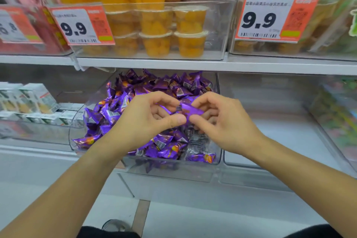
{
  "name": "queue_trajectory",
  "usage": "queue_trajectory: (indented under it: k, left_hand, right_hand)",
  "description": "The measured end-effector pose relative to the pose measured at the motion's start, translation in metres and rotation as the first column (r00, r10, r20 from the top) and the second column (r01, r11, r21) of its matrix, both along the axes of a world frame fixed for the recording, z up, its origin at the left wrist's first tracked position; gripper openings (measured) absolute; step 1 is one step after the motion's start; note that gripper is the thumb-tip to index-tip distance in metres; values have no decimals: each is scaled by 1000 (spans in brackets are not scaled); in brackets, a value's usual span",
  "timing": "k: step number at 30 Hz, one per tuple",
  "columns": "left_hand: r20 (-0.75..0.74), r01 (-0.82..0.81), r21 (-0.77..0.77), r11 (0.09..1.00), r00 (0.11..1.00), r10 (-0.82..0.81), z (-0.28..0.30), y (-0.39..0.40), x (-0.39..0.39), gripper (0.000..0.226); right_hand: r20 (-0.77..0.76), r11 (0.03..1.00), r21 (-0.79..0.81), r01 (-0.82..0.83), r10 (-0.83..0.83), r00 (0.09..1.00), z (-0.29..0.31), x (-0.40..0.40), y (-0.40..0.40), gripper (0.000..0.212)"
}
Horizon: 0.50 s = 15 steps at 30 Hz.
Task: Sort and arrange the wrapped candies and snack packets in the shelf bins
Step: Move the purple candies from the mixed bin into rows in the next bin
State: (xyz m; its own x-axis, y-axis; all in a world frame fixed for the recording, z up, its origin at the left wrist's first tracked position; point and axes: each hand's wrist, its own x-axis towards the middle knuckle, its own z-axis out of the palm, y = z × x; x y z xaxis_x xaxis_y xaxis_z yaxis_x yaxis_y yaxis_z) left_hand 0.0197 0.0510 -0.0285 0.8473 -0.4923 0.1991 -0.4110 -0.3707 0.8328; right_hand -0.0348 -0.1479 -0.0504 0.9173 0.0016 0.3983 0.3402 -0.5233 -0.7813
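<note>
"9.9" is printed in large black digits on the orange price tag (82, 25) clipped to the bin of fruit cups (154, 31), and again on the right-hand price tag (274, 17). An "8" is seen on the cut-off left tag (17, 25). Smaller print is blurred.

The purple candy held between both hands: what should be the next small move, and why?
Probably lower the purple candy and set it on the pile in the clear bin. The left hand and right hand both pinch it just above that bin, which already holds many matching purple candies, so it likely belongs there.
</note>
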Motion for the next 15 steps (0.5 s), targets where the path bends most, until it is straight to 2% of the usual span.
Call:
queue_trajectory:
  k: [3,5,7,9,11,13,15]
  left_hand:
    - [206,-5,319,948,977,-64,-13,1,5,39]
    - [222,62,469,881,957,-186,-22,-4,6,35]
    - [210,90,532,842,949,-235,-27,-11,8,25]
    - [237,44,495,868,954,-183,-24,-16,10,10]
    - [260,-20,358,933,962,-79,-16,-19,9,7]
    - [153,-43,154,987,988,19,-9,-21,5,10]
    - [-16,-27,-31,999,1000,26,-2,-25,-3,8]
  right_hand:
    - [-20,984,168,56,-53,998,5,-4,-14,21]
    - [-21,948,314,60,-56,998,8,-9,-21,19]
    - [-28,901,431,43,-34,999,7,-13,-24,17]
    - [-60,858,512,48,-20,998,5,-16,-26,15]
    - [-79,824,563,58,-16,997,5,-20,-29,15]
    - [-98,798,599,66,-10,995,6,-24,-31,16]
    - [-123,773,629,88,-12,992,6,-26,-35,18]
